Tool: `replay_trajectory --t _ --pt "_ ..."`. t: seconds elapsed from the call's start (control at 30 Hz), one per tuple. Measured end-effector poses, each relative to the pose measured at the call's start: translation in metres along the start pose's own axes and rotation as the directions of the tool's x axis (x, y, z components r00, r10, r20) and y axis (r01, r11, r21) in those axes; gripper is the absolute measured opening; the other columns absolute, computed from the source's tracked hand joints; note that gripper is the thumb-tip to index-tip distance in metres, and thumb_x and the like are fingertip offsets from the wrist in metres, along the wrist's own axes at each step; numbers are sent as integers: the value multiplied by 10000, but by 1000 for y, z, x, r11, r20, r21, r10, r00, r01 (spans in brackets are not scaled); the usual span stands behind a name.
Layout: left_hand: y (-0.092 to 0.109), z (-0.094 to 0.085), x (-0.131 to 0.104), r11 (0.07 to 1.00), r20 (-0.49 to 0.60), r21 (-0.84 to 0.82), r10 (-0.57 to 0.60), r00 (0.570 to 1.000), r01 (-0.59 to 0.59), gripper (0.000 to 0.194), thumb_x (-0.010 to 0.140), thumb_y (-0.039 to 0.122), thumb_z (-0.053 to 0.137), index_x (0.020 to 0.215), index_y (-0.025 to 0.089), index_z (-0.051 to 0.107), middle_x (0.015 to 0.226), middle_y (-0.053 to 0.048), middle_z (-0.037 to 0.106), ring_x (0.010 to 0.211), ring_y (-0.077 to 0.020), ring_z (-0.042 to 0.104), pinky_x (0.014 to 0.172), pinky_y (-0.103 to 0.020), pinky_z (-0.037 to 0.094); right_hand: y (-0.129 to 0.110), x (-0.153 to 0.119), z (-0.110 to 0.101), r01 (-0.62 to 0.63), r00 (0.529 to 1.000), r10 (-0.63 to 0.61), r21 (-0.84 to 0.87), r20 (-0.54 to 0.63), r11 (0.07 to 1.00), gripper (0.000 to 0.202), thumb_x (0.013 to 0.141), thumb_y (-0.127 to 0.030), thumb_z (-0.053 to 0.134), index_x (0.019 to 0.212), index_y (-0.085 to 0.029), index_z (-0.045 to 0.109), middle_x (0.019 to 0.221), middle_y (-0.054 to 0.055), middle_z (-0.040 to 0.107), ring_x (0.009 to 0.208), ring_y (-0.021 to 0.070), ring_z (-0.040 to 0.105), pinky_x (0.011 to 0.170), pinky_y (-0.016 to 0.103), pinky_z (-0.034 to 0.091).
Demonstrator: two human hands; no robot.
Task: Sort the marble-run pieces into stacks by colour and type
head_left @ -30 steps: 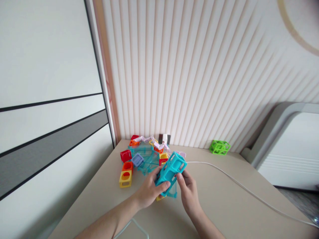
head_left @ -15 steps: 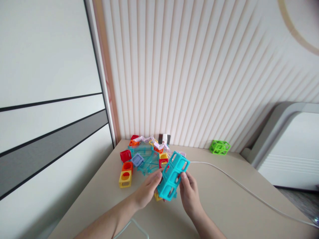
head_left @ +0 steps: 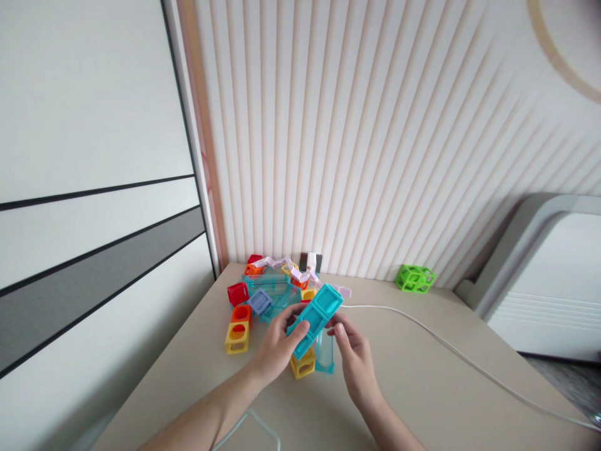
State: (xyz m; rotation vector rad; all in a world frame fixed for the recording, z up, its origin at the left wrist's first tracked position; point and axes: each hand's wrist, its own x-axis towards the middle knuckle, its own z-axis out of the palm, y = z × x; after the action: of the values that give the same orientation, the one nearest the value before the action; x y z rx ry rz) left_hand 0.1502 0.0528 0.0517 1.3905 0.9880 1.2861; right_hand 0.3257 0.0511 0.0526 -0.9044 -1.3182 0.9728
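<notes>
A teal strip of joined block frames (head_left: 317, 316) is tilted above the table. My left hand (head_left: 277, 344) is closed on its lower left part, the thumb pressed on the flat front face. Beside its right edge is my right hand (head_left: 354, 347), fingers bent and thumb held off the strip. Whether those fingertips touch the edge, I cannot tell. Under the strip lie a yellow cube block (head_left: 303, 364) and a clear teal tube piece (head_left: 325, 354), both partly covered.
Left of the hands are a yellow block (head_left: 237, 338), an orange block (head_left: 241, 313), a red block (head_left: 238, 293) and a blue-violet block (head_left: 260, 302). Clear teal pieces and a pale pink zigzag strip (head_left: 300, 274) lie behind. Green blocks (head_left: 415, 279) stand by the wall; a white cable (head_left: 441, 338) crosses the right.
The teal strip has been turned, so a flatter side faces me. My right thumb has come off it, and the yellow block and clear tube below show more.
</notes>
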Motion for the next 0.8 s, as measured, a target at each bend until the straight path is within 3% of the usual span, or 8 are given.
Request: replay_trajectory --t 0.3,0.6,0.8 --pt "0 2 -6 948 25 224 228 973 -228 398 914 398 676 1271 241 594 1179 -84 654 1096 -266 606 955 -374 465 10 -3 0 -61 998 58 88 30 994 388 873 -531 695 1071 -203 756 1006 86 780 869 271 704 819 371 573" --pt "2 1 -8 923 51 244 296 954 -299 404 915 389 677 1285 263 574 1189 -73 642 1113 -265 608 958 -368 473 13 -6 -1 17 1000 -16 61 -13 998 356 874 -523 700 1004 -196 753 946 70 780 850 246 701 794 324 572" --pt "-2 1 -9 909 57 252 329 942 -333 408 922 388 671 1298 276 560 1202 -70 634 1117 -257 610 958 -369 482 24 -7 -5 57 998 -57 40 -9 998 312 892 -476 702 1062 -218 741 1028 68 778 946 253 701 864 327 549"
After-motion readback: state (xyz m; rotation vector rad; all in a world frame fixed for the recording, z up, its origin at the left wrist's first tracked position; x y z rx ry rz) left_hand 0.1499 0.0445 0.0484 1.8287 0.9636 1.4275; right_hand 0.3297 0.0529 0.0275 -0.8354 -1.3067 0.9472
